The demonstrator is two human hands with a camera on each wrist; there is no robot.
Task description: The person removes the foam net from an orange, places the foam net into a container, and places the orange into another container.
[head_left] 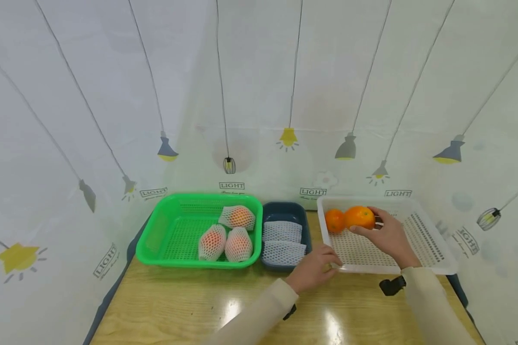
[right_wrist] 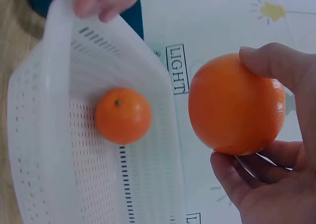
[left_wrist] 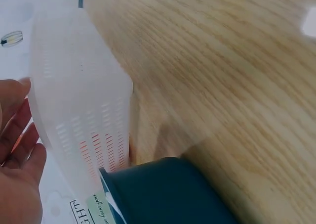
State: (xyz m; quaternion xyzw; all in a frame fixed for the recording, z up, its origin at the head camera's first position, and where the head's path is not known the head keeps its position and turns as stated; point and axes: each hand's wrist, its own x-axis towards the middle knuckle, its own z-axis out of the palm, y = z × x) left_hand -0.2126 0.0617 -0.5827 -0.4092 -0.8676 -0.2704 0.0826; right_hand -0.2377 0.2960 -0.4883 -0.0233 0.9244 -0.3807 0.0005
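Observation:
My right hand (head_left: 390, 237) holds an orange (right_wrist: 237, 105) above the white basket (head_left: 384, 269), thumb on one side and fingers on the other. A second orange (right_wrist: 122, 116) lies at the basket's left end. My left hand (head_left: 314, 268) is at the basket's front left corner, its fingers loosely bent and holding no fruit. In the left wrist view its fingers (left_wrist: 35, 162) are close beside the basket's rim; whether they press on it is unclear.
A dark blue tray (head_left: 308, 230) with white foam net sleeves (head_left: 282, 253) stands left of the white basket. Further left, a green basket (head_left: 153, 261) contains three net-wrapped fruits (head_left: 238, 244). All stand on a wooden table (head_left: 177, 306) against a lamp-printed backdrop.

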